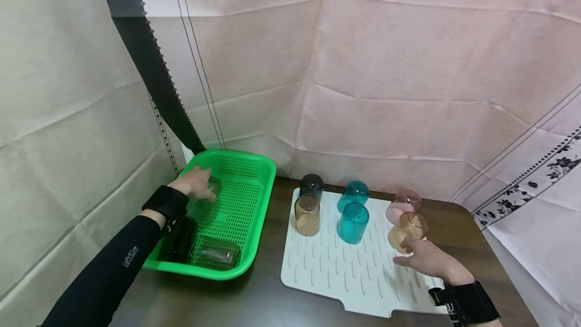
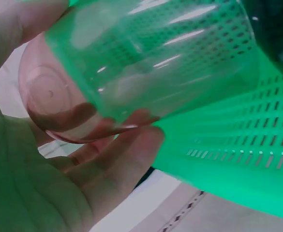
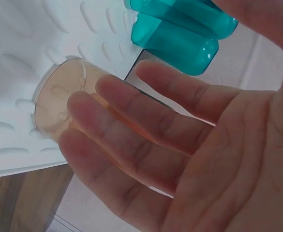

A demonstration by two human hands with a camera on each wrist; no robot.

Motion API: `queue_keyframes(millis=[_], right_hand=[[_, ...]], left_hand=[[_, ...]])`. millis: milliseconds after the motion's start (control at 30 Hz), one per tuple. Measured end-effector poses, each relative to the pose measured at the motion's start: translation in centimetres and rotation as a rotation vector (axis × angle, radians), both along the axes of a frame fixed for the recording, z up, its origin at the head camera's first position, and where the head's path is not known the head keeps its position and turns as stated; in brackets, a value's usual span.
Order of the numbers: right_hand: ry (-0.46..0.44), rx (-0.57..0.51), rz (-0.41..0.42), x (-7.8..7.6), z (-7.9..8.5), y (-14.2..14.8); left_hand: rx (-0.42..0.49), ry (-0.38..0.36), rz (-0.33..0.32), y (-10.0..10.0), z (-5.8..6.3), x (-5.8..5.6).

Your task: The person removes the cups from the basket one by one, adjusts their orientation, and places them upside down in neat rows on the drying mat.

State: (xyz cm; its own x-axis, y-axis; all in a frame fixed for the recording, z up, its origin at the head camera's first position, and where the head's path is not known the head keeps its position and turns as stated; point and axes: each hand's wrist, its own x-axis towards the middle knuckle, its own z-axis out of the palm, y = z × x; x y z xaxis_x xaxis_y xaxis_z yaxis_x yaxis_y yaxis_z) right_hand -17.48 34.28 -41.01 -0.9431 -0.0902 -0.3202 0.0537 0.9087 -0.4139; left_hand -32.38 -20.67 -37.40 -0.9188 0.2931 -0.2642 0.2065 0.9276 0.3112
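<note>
In the green basket [image 1: 268, 185], my left hand [image 1: 194, 183] grips a see-through, faintly pink glass tumbler [image 2: 131, 72], thumb on one side and fingers on the other. A dark tumbler [image 1: 179, 240] and a clear tumbler [image 1: 218, 252] lie in the basket's near end. My right hand [image 1: 426, 257] is beside an amber tumbler [image 1: 410, 226] standing upside down on the white draining mat [image 1: 336, 276]. Its fingers [image 3: 122, 154] are extended and overlap the amber glass in the right wrist view; whether they touch it I cannot tell.
More tumblers stand upside down on the mat: a dark one [image 1: 312, 185] behind a brown one [image 1: 307, 216], two teal ones [image 1: 353, 223], and a pink one [image 1: 405, 203] behind the amber one. White cloth [image 1: 408, 64] hangs behind the brown table [image 1: 268, 296].
</note>
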Motion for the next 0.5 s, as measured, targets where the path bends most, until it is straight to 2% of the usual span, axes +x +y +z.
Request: queue_keyframes(millis=[200,367,500], right_hand=[[0.002,-0.013,-0.008,0.2,-0.1,-0.2],[-0.002,-0.018,-0.014,0.5,0.4,-0.4],[0.029,-0.039,0.0,0.6,1.0,-0.8]], left_hand=[[0.064,0.099,-0.034,0.2,0.7,1.4],[0.171,0.206,-0.053,0.2,1.0,2.8],[0.256,0.279,-0.057,0.3,0.9,3.8]])
